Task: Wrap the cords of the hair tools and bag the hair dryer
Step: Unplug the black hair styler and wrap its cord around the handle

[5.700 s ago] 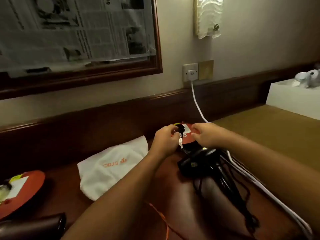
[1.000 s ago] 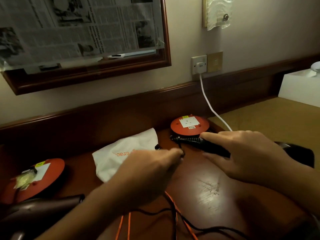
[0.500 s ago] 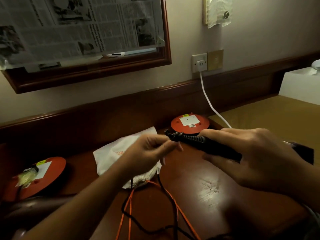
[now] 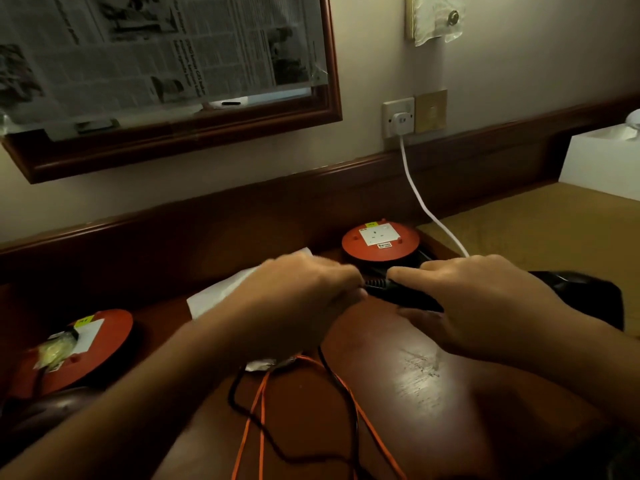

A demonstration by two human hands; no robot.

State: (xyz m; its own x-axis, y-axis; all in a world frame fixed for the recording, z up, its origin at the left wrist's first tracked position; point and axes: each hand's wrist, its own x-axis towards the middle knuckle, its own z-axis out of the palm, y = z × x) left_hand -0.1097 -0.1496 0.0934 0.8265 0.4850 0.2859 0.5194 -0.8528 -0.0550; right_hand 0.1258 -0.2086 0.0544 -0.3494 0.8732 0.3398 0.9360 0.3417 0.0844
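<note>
My right hand (image 4: 485, 306) grips the handle of a black hair dryer (image 4: 588, 296), whose body shows behind my wrist at the right. My left hand (image 4: 301, 299) holds the dryer's black cord (image 4: 346, 403) right at the ribbed end of the handle (image 4: 375, 283). The cord hangs down from there and loops loosely over the wooden desk (image 4: 415, 375). A white cloth bag (image 4: 214, 296) lies flat on the desk behind my left hand, mostly hidden by it.
Two orange cable reels stand on the desk, one behind my hands (image 4: 379, 242) and one at far left (image 4: 72, 344). An orange cable (image 4: 256, 420) crosses the black cord. A white cable (image 4: 422, 199) runs from the wall socket (image 4: 398, 117). A dark object (image 4: 41, 417) lies bottom left.
The dryer's plug has come out of the orange reel behind my hands. My left hand has risen from the desk and moved right along the cord, up to the handle's end.
</note>
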